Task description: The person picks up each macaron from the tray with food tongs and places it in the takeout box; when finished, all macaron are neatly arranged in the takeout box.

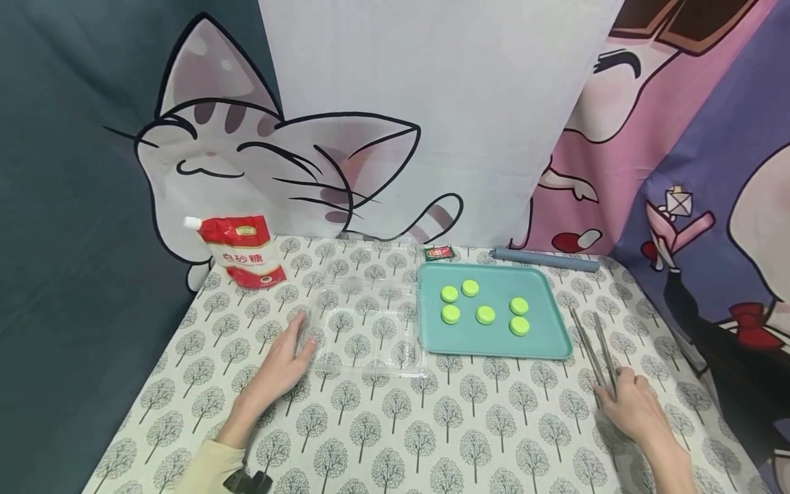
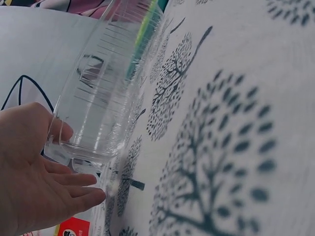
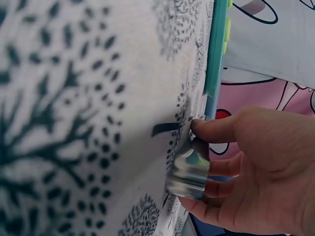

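My left hand (image 1: 286, 360) is at the left side of a clear plastic box (image 1: 370, 372), its fingers fairly straight. In the left wrist view the thumb lies against the box's corner (image 2: 83, 150), and the other fingers extend below it. The box's see-through lid (image 1: 370, 283) is folded back behind the base. On the right, my right hand (image 1: 634, 405) grips the bent end of metal tongs (image 1: 605, 350). The tongs' two arms point away from me and stand apart. In the right wrist view, thumb and fingers sit on either side of the shiny metal bend (image 3: 187, 174).
A teal tray (image 1: 500, 348) between the box and tongs bears several lime-green round pieces (image 1: 485, 315). Behind it lie a small green-and-red packet (image 1: 439, 253) and a grey-blue rolled thing (image 1: 546, 259). A red-and-white spouted pouch (image 1: 243, 252) stands back left. Printed curtains hang behind the table.
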Tool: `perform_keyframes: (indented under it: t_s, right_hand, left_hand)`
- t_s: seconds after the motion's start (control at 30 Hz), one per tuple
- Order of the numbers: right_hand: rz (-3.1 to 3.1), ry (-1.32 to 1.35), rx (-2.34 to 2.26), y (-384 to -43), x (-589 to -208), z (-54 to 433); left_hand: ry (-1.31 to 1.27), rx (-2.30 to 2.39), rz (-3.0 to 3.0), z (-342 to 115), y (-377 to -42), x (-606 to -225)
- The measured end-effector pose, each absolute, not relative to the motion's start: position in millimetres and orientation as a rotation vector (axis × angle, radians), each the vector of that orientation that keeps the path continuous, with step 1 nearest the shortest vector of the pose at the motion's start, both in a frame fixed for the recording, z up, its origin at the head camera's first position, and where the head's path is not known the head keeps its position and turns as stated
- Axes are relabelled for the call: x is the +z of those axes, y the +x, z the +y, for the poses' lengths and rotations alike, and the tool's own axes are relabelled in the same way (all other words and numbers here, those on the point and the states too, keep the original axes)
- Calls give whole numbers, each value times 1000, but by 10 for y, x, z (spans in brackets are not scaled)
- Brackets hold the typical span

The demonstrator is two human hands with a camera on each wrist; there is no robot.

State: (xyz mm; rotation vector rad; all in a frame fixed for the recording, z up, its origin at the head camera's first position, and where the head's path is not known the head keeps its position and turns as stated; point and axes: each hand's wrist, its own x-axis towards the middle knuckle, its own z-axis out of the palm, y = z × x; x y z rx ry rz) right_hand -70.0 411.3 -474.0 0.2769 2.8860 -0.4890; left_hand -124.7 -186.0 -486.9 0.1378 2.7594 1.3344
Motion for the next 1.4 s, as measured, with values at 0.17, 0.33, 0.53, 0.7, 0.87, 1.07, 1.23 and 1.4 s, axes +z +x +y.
perform_keyframes:
  t_s: [0.17, 0.33, 0.53, 0.7, 0.87, 1.07, 1.23, 1.4]
  right_hand:
    - [2872, 282, -504, -705, -4768, 4139]
    - [2878, 278, -554, -691, -4786, 4162]
    - [3001, 283, -619, -678, -4822, 4109]
    - [3104, 268, -643, -637, -4823, 4061]
    - [3165, 249, -675, -598, -4792, 4046]
    - [3198, 192, -760, -575, -4776, 4048]
    - [3236, 73, -840, -584, -4728, 3952]
    - [3319, -78, -824, -633, -4692, 3840]
  left_hand:
    - [158, 1397, 2712, -1823, -1250, -4889]
    - [177, 1427, 2682, -1791, -1251, -4902]
    - [169, 1430, 2679, -1765, -1241, -4913]
    - [162, 1432, 2689, -1757, -1245, -4928]
    - [153, 1444, 2683, -1755, -1255, -4937]
    - [149, 1451, 2673, -1756, -1265, -4936]
    - [155, 1456, 2672, -1767, -1270, -4944]
    - [156, 1463, 2665, -1771, -1265, -4951]
